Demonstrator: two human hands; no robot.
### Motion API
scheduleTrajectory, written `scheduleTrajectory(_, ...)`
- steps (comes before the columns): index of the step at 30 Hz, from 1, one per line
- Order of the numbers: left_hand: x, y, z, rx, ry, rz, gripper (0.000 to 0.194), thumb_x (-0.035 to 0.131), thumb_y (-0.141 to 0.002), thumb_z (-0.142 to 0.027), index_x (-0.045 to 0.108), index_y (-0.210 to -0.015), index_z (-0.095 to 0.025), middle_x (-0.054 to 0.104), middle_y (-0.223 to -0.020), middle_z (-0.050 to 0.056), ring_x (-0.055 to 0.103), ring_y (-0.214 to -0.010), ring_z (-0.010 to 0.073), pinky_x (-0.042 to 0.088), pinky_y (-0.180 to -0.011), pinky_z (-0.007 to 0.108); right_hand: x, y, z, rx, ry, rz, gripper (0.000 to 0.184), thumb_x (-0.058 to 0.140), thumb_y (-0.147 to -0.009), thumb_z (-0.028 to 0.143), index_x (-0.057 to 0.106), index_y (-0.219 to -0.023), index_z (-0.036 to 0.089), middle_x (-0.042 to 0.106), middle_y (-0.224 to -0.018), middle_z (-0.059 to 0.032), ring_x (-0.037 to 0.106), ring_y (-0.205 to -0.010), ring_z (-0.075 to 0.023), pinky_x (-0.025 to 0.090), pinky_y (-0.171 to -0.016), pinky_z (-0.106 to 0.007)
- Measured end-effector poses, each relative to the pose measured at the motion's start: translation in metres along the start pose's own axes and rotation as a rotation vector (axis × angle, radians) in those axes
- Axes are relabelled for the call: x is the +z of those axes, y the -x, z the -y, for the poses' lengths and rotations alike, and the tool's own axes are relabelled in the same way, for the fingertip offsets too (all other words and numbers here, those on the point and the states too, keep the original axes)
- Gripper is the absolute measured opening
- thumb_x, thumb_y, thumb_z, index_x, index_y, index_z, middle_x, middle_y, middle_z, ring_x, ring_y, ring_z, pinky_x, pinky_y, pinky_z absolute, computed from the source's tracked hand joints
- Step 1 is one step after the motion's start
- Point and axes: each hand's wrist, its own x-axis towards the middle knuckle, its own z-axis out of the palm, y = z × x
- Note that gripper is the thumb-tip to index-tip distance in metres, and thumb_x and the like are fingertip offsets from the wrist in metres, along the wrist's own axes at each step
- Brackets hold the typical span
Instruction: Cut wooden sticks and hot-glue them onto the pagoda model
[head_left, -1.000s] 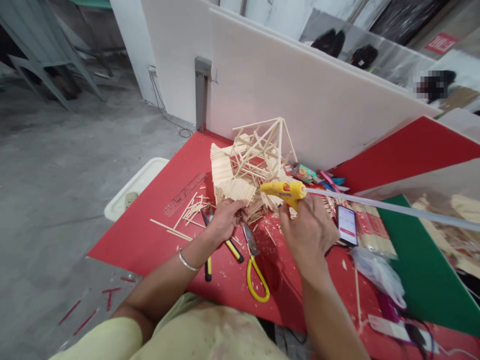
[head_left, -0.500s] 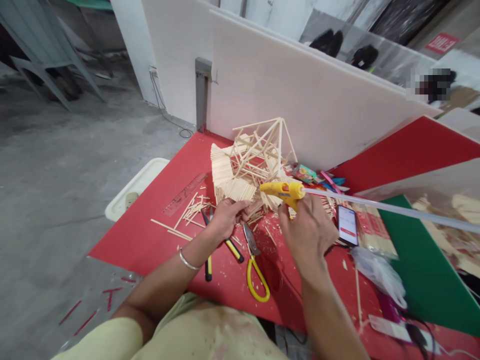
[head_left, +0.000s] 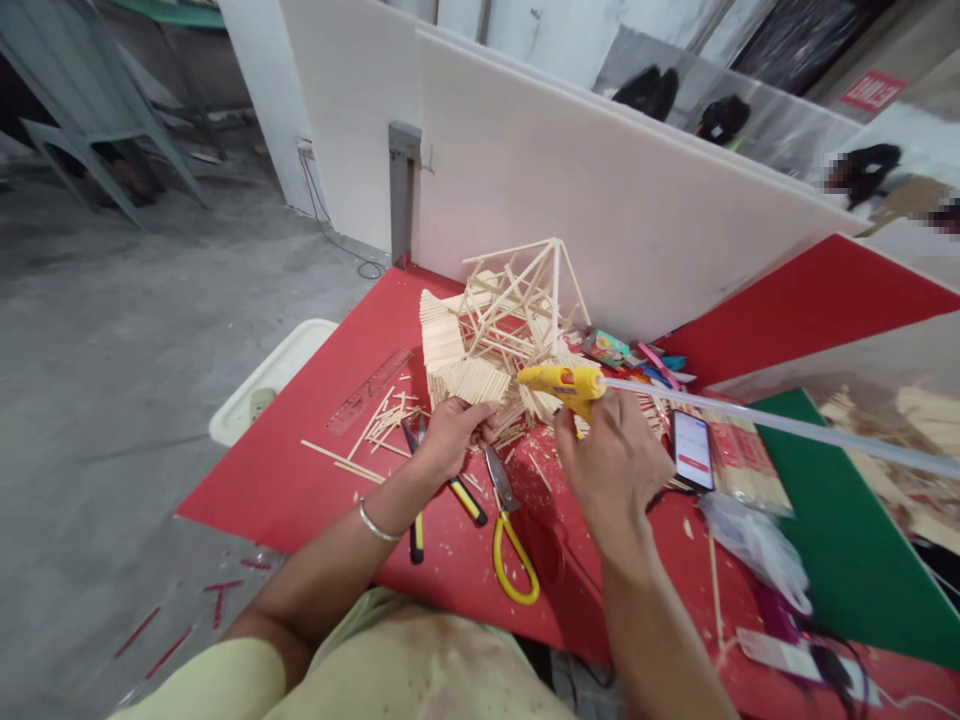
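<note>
My right hand (head_left: 611, 450) is wrapped around the grip of a yellow glue gun (head_left: 566, 382), and a long clear glue stick (head_left: 720, 410) juts from its back. The nozzle points left, close to a panel of thin wooden sticks (head_left: 474, 380) laid side by side. My left hand (head_left: 456, 435) pinches that panel at its near edge; the fingertips are partly hidden. Just behind stands an open frame of wooden sticks (head_left: 553, 300). Below my left hand lie yellow-handled scissors (head_left: 514, 560) and pliers with black-and-yellow handles (head_left: 469, 502).
Loose cut sticks (head_left: 386, 420) and a clear ruler (head_left: 369, 390) lie left on the red tabletop (head_left: 300, 490). A phone (head_left: 691, 450), packed sticks (head_left: 746, 450), a plastic bag (head_left: 757, 550) and a power strip (head_left: 795, 655) are at right. A white board (head_left: 570, 170) rises behind.
The view has shifted very slightly. Both hands, the glue gun and the stick panel keep almost the same positions.
</note>
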Motion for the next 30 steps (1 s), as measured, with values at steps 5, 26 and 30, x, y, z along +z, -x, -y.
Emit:
scheduleTrajectory(5,0.001,0.0,0.0,0.008,-0.003,-0.023,0.026,0.077,-0.068,-0.035,0.065,-0.062,-0.012,0.061,-0.049,0.002,0.05,-0.039,0.0084,0.037,-0.039,0.02,-0.004,0.0,0.0,-0.012,-0.012,0.037,0.027,0.051,-0.092,0.034,0.062,-0.106,0.015,0.061,-0.091,-0.0061,0.049,-0.072,-0.0152,0.025,-0.059,-0.03)
scheduleTrajectory(26,-0.003,-0.004,0.004,0.002,0.037,-0.005,0.03,0.075,-0.07,-0.039,0.065,-0.07,-0.011,0.066,-0.06,0.003,0.054,-0.044,0.009,0.04,-0.04,0.02,-0.011,0.025,-0.021,0.167,-0.056,-0.039,0.027,0.054,-0.091,0.039,0.065,-0.102,0.017,0.066,-0.095,-0.0062,0.055,-0.074,-0.0161,0.028,-0.062,-0.029)
scheduleTrajectory(30,-0.002,-0.004,0.003,-0.013,0.033,0.021,0.032,0.072,-0.072,-0.041,0.067,-0.078,-0.01,0.066,-0.063,0.003,0.054,-0.045,0.0092,0.041,-0.039,0.02,-0.015,0.044,-0.033,0.258,-0.025,-0.035,0.028,0.054,-0.09,0.043,0.063,-0.092,0.017,0.067,-0.093,-0.0072,0.055,-0.069,-0.0159,0.026,-0.06,-0.029)
